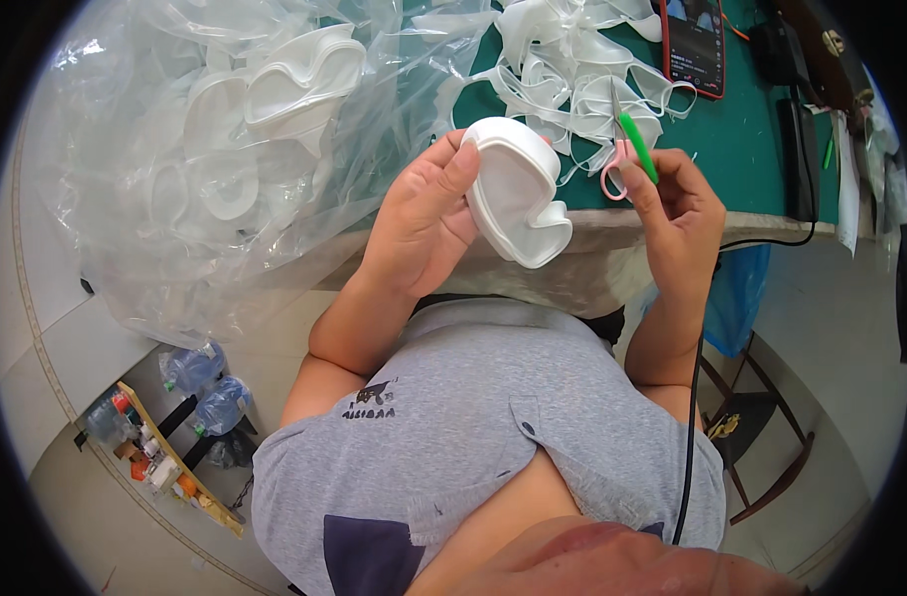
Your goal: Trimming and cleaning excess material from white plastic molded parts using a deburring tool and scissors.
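- I saw the left hand (423, 219) gripping a white curved piece (513, 199) above the green tabletop's (736, 154) near edge.
- The right hand (687, 214) pinched a green tool (637, 145) beside pink-handled scissors (619, 156).
- Clear plastic (304, 223) spread left.
- A phone (697, 45) lay far right; a dark chair (754, 415) stood near right.

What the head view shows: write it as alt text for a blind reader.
A person's left hand holds a white, curved, rimmed piece, while the right hand holds pink-handled metal scissors and a slim bright-green piece. Beyond, a dark-green tabletop bears tangled white pieces and crumpled clear plastic with more showing through.
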Demonstrator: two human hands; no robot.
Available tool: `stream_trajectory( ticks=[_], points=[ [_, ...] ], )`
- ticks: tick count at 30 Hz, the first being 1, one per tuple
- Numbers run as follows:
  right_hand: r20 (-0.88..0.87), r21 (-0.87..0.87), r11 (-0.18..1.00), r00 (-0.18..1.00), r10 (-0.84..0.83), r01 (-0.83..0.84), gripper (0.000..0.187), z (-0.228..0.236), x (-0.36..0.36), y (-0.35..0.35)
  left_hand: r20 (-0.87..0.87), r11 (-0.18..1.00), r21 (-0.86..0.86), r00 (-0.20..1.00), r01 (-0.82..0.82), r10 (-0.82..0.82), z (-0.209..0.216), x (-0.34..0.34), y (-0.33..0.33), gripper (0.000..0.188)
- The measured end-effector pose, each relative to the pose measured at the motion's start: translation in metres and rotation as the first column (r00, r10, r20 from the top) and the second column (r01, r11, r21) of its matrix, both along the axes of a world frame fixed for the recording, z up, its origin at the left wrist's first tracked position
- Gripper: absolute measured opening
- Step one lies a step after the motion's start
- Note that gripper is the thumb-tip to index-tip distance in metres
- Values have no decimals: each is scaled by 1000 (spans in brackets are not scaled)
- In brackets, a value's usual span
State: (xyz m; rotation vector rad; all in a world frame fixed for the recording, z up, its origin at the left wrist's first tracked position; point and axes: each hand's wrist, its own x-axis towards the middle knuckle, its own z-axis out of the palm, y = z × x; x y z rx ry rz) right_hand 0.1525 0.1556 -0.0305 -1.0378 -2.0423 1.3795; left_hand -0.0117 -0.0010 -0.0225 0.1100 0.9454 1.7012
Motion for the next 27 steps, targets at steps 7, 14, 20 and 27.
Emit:
stream_trajectory(
  ticks=[7,14,20,27],
  points=[
    [-368,-568,692,889,272,-447,24,-3,-13,-21,126,989,149,992,0,-19,-3,-3,4,46],
    [-276,-360,892,945,178,-273,33,5,-15,-19,-109,995,-11,989,102,-102,-8,-3,-8,47],
    [-287,-375,887,944,166,-270,19,8,-15,-8,-48,993,60,994,102,-99,-13,3,-6,47],
    [-506,-145,989,859,-78,4,32,-6,-12,-4,-66,999,17,997,-42,43,-21,6,3,36]
  ],
)
